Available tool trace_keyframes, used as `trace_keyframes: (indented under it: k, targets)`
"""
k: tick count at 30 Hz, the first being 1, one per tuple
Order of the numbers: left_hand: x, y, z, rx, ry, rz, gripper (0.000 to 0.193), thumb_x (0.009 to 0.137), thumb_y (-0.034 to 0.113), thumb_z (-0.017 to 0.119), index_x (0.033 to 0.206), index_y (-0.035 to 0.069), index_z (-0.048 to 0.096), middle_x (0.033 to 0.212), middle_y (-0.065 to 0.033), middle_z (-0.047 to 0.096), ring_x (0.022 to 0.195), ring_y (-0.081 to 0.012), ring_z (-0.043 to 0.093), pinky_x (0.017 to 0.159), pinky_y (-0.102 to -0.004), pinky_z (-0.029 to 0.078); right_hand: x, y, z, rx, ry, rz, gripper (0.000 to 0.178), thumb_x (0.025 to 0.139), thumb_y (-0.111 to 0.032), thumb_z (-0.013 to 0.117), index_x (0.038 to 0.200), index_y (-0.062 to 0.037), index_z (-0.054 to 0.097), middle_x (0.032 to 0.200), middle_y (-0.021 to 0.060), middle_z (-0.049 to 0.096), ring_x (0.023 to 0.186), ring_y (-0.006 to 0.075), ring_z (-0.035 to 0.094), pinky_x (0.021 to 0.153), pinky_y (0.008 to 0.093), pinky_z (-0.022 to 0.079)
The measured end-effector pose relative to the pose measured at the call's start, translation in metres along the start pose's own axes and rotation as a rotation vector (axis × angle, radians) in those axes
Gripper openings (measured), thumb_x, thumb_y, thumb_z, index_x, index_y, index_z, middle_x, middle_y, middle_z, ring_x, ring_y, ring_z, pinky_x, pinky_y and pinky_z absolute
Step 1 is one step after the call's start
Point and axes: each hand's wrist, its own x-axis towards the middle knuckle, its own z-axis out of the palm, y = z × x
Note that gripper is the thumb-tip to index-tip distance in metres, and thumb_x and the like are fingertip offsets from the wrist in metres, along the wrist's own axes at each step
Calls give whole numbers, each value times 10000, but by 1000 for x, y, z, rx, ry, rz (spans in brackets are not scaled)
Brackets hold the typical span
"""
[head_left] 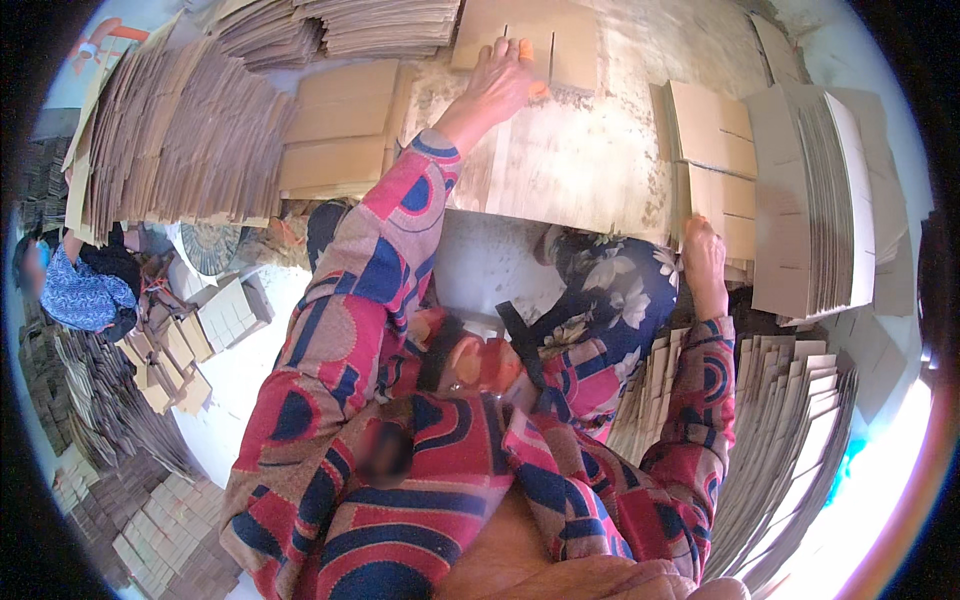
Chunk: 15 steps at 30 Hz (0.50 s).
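Note:
My left hand [497,85] reaches forward over the table, fingers stretched out and resting on a flat brown cardboard piece [577,45] with dark slots cut in it. Orange covers show on some of its fingers. At the right, my right hand [705,262] has its fingers curled at the near corner of a slotted cardboard piece [718,200], the nearer of two side by side on low piles. Its fingertips are partly hidden, but they appear to grip that piece's edge.
The worn, pale tabletop [560,160] lies between the hands. Cardboard stands in a long row [185,130] at the left and in an upright bundle [815,200] at the right. More sheets [780,430] lean beside my right arm. Another person [88,285] is at the far left.

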Motion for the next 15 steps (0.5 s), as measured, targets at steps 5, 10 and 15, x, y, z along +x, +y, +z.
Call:
trace_keyframes:
  k: [5, 10, 15]
  targets:
    - [8, -18, 27, 260, -84, 101, 315, 800, 161, 604, 953, -113, 584, 1070, -231, 590, 1045, -336, 543, 854, -428, 456, -2, 7, -17, 148, -16, 140, 94, 863, -98, 528, 830, -10, 518, 741, 246, 603, 696, 408, 616, 590, 481, 494]
    - [7, -27, 30, 210, -139, 335, 260, 830, 84, 501, 978, -124, 551, 898, -252, 638, 859, -340, 639, 716, -409, 534, -2, -5, -17, 148, -12, 70, 100, 871, -104, 494, 912, -13, 494, 809, 243, 611, 730, 435, 604, 608, 500, 487]
    - [16, -20, 19, 125, -147, 199, 197, 840, 109, 499, 877, -56, 598, 816, -237, 634, 786, -358, 640, 662, -454, 526, -3, -1, 13, 3, -34, 187, 122, 873, -105, 478, 962, -23, 493, 802, 204, 613, 720, 409, 625, 633, 488, 521]
